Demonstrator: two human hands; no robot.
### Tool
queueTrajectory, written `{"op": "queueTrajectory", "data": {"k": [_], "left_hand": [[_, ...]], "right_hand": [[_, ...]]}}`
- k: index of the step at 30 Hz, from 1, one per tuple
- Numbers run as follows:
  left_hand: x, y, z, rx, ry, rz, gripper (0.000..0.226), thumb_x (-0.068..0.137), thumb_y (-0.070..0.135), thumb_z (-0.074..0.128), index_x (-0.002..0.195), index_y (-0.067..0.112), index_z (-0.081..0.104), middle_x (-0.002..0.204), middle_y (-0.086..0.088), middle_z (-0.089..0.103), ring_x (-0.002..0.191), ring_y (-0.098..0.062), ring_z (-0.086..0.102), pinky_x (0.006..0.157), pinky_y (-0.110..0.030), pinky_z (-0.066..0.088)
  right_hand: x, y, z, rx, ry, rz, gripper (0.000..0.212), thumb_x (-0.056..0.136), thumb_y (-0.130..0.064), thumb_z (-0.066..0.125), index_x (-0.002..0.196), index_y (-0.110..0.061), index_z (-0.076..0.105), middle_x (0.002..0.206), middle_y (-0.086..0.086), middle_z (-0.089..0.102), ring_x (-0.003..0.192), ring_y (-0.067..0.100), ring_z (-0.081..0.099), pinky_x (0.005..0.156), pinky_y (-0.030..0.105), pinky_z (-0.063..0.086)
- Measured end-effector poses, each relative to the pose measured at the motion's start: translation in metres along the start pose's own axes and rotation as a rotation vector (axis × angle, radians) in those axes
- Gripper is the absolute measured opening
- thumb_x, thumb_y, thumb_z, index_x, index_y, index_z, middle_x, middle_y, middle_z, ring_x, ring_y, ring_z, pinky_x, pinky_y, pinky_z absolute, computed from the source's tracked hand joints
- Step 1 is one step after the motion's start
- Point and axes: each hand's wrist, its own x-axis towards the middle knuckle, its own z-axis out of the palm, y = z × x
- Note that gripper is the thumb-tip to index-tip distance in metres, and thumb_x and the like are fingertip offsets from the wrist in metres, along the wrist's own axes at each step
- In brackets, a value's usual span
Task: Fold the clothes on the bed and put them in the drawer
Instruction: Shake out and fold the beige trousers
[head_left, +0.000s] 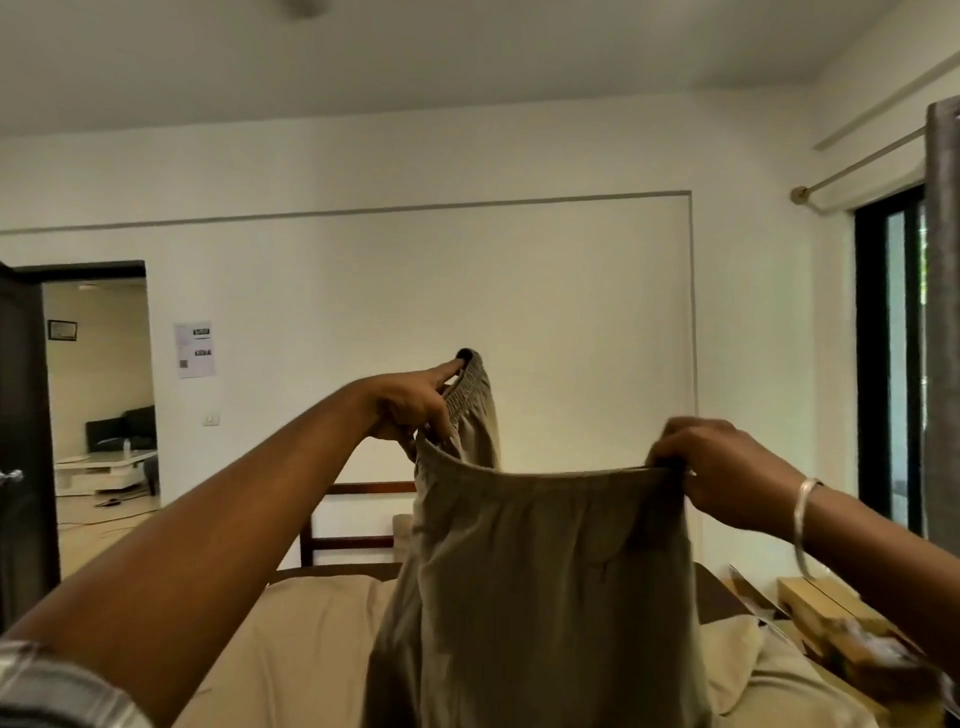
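A person holds a pair of khaki trousers (545, 582) up at arm's length, seen from a head-worn camera. The garment is soft, matte woven cloth with a gathered elastic waistband, and it hangs in loose vertical folds from the centre of the view down to six o'clock, above the bed (291, 639).

The left hand (415, 402), just above centre at about eleven o'clock, pinches one side of the waistband. Its forefinger stretches out along the puckered elastic, while the other fingers curl down around the cloth. The right hand (717, 467), at three o'clock, grips the opposite end of the waistband with its fingers bunched over the edge. Between the two hands the near edge of the waistband is drawn into a shallow, taut curve. A thin, smooth metal bangle (804, 519) circles the right wrist.

The bed, at six to seven o'clock, is covered in a smooth beige sheet, with a plump pillow (727, 654) at five o'clock. A dark wooden slatted headboard (353, 519) stands behind the trousers. The wall is plain and cream-coloured. At nine o'clock a dark-framed doorway (98, 395) opens onto another room. At three o'clock a grey textured curtain (943, 322) hangs beside a dark-framed window.
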Motion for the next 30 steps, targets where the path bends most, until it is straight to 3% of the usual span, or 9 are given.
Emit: {"op": "queueTrajectory", "data": {"k": [5,10,13,15,19,24,26,28,30], "left_hand": [[-0.001,0.021,0.037,0.229,-0.093,0.091,0.113,0.076,-0.025,0.055,0.155,0.043,0.011,0.13,-0.014,0.048,0.109,-0.037,0.059,0.078,-0.05,0.06],[-0.001,0.039,0.072,0.367,-0.23,0.131,0.1,0.083,-0.017,0.059,0.154,0.04,0.019,0.135,-0.009,0.048,0.118,-0.032,0.055,0.082,-0.042,0.061],[-0.004,0.046,0.086,0.403,-0.276,0.137,0.097,0.083,-0.018,0.055,0.152,0.041,0.02,0.127,-0.004,0.049,0.113,-0.026,0.056,0.082,-0.041,0.061],[-0.007,0.05,0.095,0.397,-0.307,0.145,0.098,0.082,-0.022,0.052,0.151,0.041,0.02,0.12,0.0,0.051,0.105,-0.021,0.058,0.077,-0.039,0.062],[-0.013,0.045,0.111,0.33,-0.317,0.206,0.1,0.08,-0.021,0.06,0.141,0.049,0.025,0.126,-0.005,0.052,0.11,-0.025,0.061,0.082,-0.043,0.061],[-0.021,0.011,0.112,0.309,-0.023,0.423,0.049,0.08,0.006,0.074,0.109,0.041,0.057,0.122,0.003,0.056,0.101,-0.024,0.067,0.074,-0.049,0.061],[-0.023,0.005,0.118,0.41,-0.022,0.382,0.029,0.085,0.014,0.07,0.097,0.04,0.066,0.115,0.006,0.057,0.105,-0.021,0.062,0.085,-0.048,0.058],[-0.026,0.007,0.127,0.509,-0.045,0.287,0.023,0.094,0.027,0.065,0.117,0.029,0.066,0.118,0.005,0.057,0.109,-0.014,0.056,0.091,-0.032,0.053],[-0.028,0.013,0.136,0.544,-0.081,0.154,0.038,0.097,0.034,0.059,0.13,0.015,0.06,0.119,0.002,0.056,0.1,-0.009,0.054,0.072,-0.018,0.051]], "right_hand": [[0.029,0.006,-0.002,0.147,0.176,-0.205,0.029,0.082,0.005,0.069,0.093,-0.019,0.079,0.113,-0.006,0.065,0.096,0.01,0.064,0.085,0.029,0.055],[0.041,0.003,-0.005,0.321,0.164,-0.362,0.03,0.082,0.002,0.072,0.093,-0.025,0.077,0.134,-0.002,0.059,0.118,0.013,0.059,0.087,0.023,0.056],[0.038,0.005,-0.007,0.425,0.112,-0.3,0.039,0.082,0.004,0.07,0.092,-0.035,0.069,0.148,0.001,0.045,0.134,0.017,0.044,0.1,0.033,0.049],[0.034,0.009,-0.007,0.506,0.055,-0.278,0.044,0.081,0.009,0.066,0.088,-0.034,0.066,0.133,-0.003,0.058,0.125,0.017,0.054,0.1,0.04,0.051],[0.022,0.022,-0.007,0.592,0.061,-0.211,0.041,0.081,0.015,0.059,0.085,-0.025,0.068,0.088,-0.004,0.069,0.085,0.02,0.068,0.07,0.038,0.061],[0.011,0.047,-0.01,0.664,0.166,-0.088,0.034,0.084,0.015,0.058,0.09,-0.017,0.07,0.091,0.001,0.069,0.088,0.022,0.069,0.067,0.028,0.059],[0.009,0.051,-0.012,0.664,0.158,-0.089,0.033,0.085,0.015,0.057,0.093,-0.014,0.07,0.093,0.001,0.068,0.089,0.021,0.068,0.07,0.031,0.061],[0.008,0.05,-0.012,0.638,0.159,-0.1,0.034,0.085,0.015,0.057,0.094,-0.015,0.07,0.095,0.0,0.068,0.091,0.019,0.067,0.074,0.034,0.061],[0.007,0.049,-0.012,0.629,0.167,-0.102,0.034,0.086,0.014,0.058,0.094,-0.017,0.071,0.096,-0.001,0.068,0.092,0.017,0.066,0.076,0.032,0.061]]}}
